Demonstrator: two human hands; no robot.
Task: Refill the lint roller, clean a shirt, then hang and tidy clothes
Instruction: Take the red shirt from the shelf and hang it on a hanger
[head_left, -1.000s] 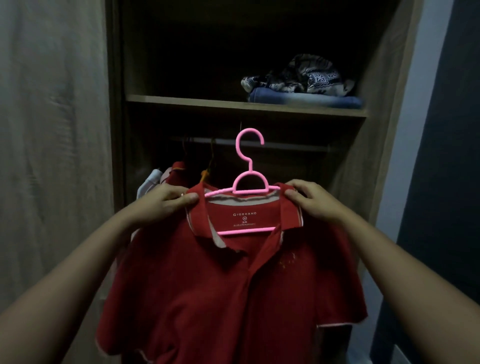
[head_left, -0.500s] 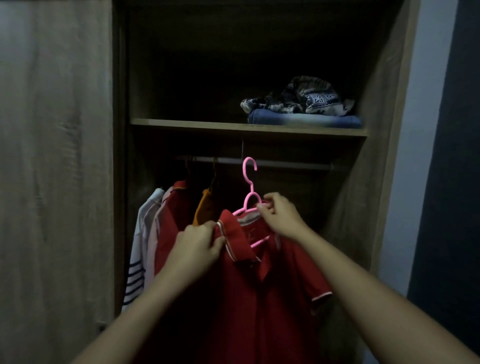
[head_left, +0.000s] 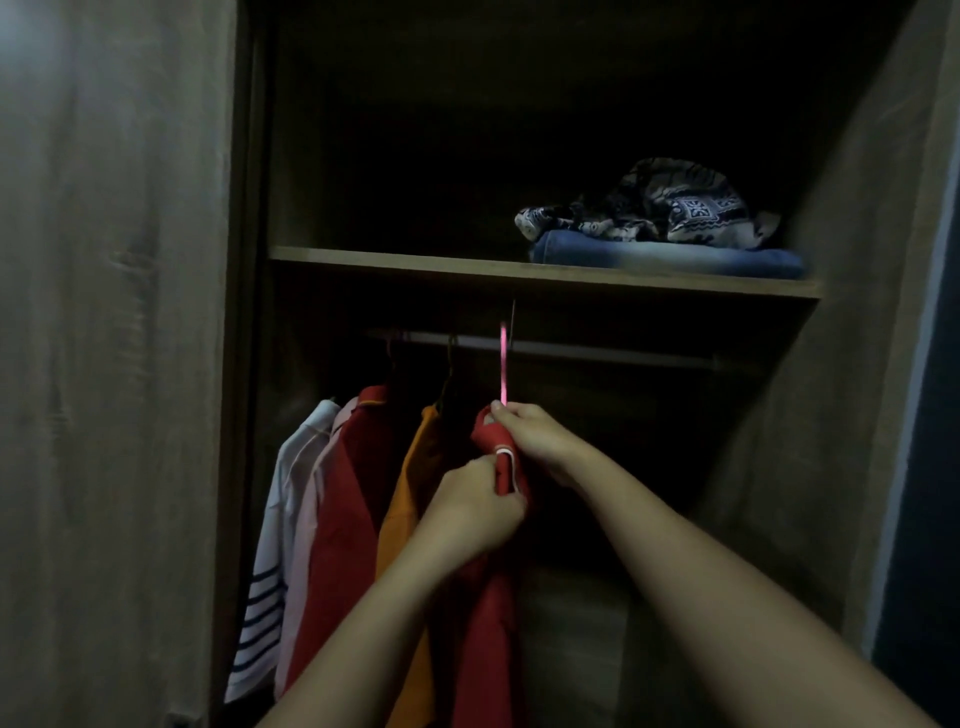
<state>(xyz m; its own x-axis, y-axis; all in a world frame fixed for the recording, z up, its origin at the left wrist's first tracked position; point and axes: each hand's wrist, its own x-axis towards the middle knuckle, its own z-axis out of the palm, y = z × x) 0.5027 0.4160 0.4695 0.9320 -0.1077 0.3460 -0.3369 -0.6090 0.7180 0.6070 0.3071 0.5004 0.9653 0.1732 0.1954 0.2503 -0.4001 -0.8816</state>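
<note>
From the head view we see the red polo shirt (head_left: 491, 623) inside the open wardrobe, hanging edge-on below the rail (head_left: 597, 351) at the right end of a row of clothes. Its knit cloth looks matte and deep red in the dim light, and the folded collar carries a thin pale trim line. The pink hanger (head_left: 503, 364) rises from that collar as a slim, smooth plastic strip, turned so that only its narrow edge shows. Its top reaches the rail, but we cannot tell whether it bears on it. Our right hand (head_left: 540, 441) pinches the hanger's neck with thumb and fingertips closed together, just where it meets the collar. Our left hand (head_left: 467, 512), lower and in front, has its fingers curled tight round the collar's trimmed edge. Just to the left hang an orange shirt (head_left: 410, 493), a second red shirt (head_left: 348, 493), a pale pink one and a white striped shirt (head_left: 270, 571) with dark bands on its sleeve. The metal rail is a round, dull bar. Above it a flat wood-grain shelf (head_left: 415, 262) holds folded blue jeans (head_left: 665, 260) with a crumpled patterned cloth (head_left: 665, 208) on top. A grainy wooden door (head_left: 114, 364) fills the left side.
</note>
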